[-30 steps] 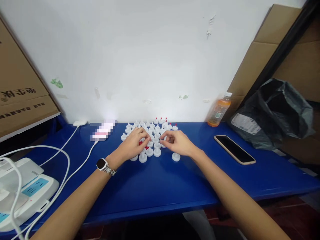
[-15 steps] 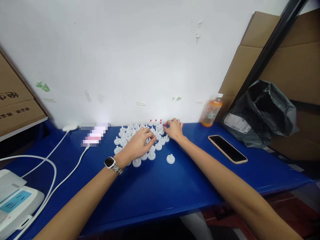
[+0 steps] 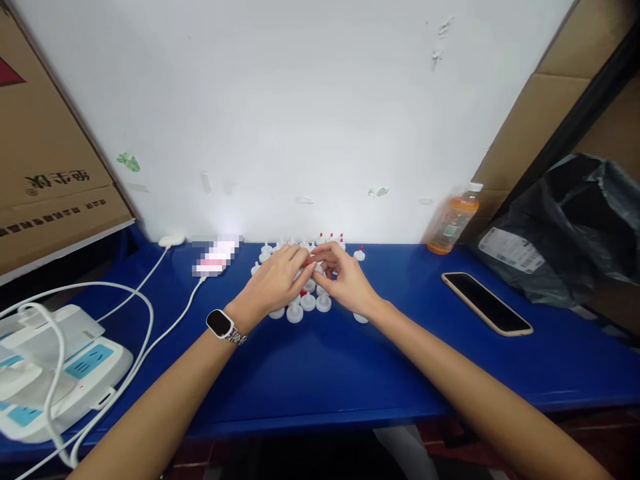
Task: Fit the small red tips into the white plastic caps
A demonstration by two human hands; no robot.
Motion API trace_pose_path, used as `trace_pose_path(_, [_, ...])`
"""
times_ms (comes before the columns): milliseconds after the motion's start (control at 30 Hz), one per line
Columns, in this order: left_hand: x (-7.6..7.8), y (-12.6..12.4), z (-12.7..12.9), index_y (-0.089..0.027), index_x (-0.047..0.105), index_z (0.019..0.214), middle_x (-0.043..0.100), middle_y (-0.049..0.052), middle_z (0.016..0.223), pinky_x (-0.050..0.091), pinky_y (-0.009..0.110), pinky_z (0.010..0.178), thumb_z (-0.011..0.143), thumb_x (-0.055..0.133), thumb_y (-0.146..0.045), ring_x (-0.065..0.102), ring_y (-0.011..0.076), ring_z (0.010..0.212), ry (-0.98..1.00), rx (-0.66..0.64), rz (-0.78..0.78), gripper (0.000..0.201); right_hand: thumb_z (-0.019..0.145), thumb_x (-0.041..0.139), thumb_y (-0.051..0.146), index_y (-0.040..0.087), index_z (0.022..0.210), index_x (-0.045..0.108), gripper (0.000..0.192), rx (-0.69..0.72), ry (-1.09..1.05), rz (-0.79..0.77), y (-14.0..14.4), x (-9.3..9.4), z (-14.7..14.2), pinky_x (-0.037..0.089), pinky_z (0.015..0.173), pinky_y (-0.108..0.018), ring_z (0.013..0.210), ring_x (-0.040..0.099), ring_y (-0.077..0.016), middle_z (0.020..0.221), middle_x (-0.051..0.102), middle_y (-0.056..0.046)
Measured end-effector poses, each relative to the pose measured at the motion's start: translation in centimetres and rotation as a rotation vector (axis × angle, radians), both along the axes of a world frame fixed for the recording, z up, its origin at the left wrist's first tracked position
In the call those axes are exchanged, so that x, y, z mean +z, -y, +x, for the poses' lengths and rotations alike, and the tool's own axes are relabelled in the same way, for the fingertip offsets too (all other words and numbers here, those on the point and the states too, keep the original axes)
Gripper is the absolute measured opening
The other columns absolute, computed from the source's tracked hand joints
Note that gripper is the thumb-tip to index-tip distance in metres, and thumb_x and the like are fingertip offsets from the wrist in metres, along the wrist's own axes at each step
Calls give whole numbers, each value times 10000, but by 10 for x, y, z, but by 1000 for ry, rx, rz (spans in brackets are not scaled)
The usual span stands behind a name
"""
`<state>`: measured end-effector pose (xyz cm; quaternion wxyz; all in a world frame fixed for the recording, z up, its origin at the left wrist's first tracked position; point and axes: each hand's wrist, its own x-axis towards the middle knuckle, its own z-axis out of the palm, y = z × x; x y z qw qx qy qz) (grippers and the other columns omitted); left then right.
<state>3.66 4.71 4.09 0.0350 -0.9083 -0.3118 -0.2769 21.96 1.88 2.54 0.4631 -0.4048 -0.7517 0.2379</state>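
Several small white round caps (image 3: pixel 308 302) stand in rows on the blue table (image 3: pixel 320 373) near the wall; a few at the back carry red tips (image 3: pixel 331 236). My left hand (image 3: pixel 276 283), with a watch on its wrist, and my right hand (image 3: pixel 345 280) meet over the middle of the cluster, fingertips touching. A small red piece (image 3: pixel 308 265) shows between the fingertips of both hands. Both hands hide much of the cluster. One white cap (image 3: pixel 361 317) sits apart beside my right wrist.
An orange drink bottle (image 3: pixel 453 220) stands at the wall, right of the caps. A phone (image 3: pixel 487 303) lies face up further right, beside a dark plastic bag (image 3: pixel 565 227). White power strips (image 3: pixel 55 367) and cables (image 3: pixel 165 320) lie at the left. Cardboard boxes (image 3: pixel 45 153) flank both sides.
My right hand has come back from the far row of caps to meet my left hand over the middle of the cluster. The view has shifted slightly.
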Motion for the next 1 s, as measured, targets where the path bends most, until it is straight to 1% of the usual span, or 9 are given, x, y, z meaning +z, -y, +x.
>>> trace_pose_path(133, [-6, -3, -2, -202, 509, 874, 566, 68, 878, 423, 374, 785, 1051, 270, -275, 510, 217, 841, -63, -50, 38, 306, 873, 561, 245, 226, 1110, 492, 248, -23, 51, 63, 2, -3, -7, 460, 665, -276, 673, 557, -133, 944, 672, -17])
trace_pose_path(267, [1, -7, -12, -221, 384, 739, 454, 1, 679, 373, 330, 617, 1064, 235, -361, 437, 162, 630, 345, 110, -111, 384, 881, 521, 195, 203, 1072, 570, 198, -216, 195, 247, -3, -3, 4, 461, 783, -316, 818, 589, -178, 1031, 654, -64])
trace_pose_path(333, [6, -9, -25, -221, 383, 734, 425, -12, 654, 362, 319, 598, 1061, 243, -425, 427, 157, 613, 456, 174, -173, 410, 873, 532, 203, 203, 1030, 592, 168, -302, 185, 214, -7, -4, 13, 460, 788, -321, 821, 590, -182, 1027, 663, -60])
trace_pose_path(433, [5, -12, -43, -207, 507, 803, 537, 15, 760, 413, 328, 701, 1038, 334, -431, 506, 180, 750, 284, 108, -256, 368, 868, 563, 267, 212, 940, 620, 107, -347, 127, 93, -10, -4, 23, 469, 795, -324, 841, 599, -186, 993, 676, -44])
trace_pose_path(533, [-6, -14, -48, -219, 647, 919, 611, 52, 938, 439, 375, 826, 978, 472, -445, 531, 231, 937, 64, 53, -323, 291, 819, 615, 296, 208, 840, 649, 97, -343, 151, 99, -9, 0, 27, 469, 818, -330, 942, 589, -206, 1009, 634, -60])
trace_pose_path(600, [-12, -15, -44, -235, 693, 979, 608, 63, 977, 436, 417, 879, 958, 505, -456, 528, 253, 983, -15, 61, -341, 291, 785, 632, 277, 202, 789, 659, 79, -306, 217, 83, -6, 2, 30, 458, 760, -314, 851, 574, -190, 872, 595, -39])
trace_pose_path(700, [-16, -15, -38, -246, 698, 1069, 602, 67, 990, 432, 446, 915, 969, 484, -464, 528, 259, 1000, -12, 53, -316, 321, 771, 609, 220, 189, 765, 640, 45, -133, 259, -87, 0, 5, 36, 422, 645, -275, 636, 515, -136, 654, 535, 25])
trace_pose_path(767, [-14, -13, -34, -242, 694, 1049, 605, 64, 992, 437, 438, 923, 983, 459, -450, 527, 252, 1000, 31, 29, -292, 321, 753, 599, 180, 183, 753, 628, 29, -37, 286, -189, 3, 5, 41, 410, 612, -257, 592, 515, -120, 622, 563, 35])
trace_pose_path(1000, [-3, -15, -2, -211, 661, 897, 606, 65, 954, 451, 428, 886, 984, 446, -391, 519, 243, 945, 71, -55, -248, 293, 737, 623, 150, 186, 826, 685, 114, -48, 426, -156, 7, 2, 49, 430, 635, -238, 619, 592, -117, 696, 677, 21])
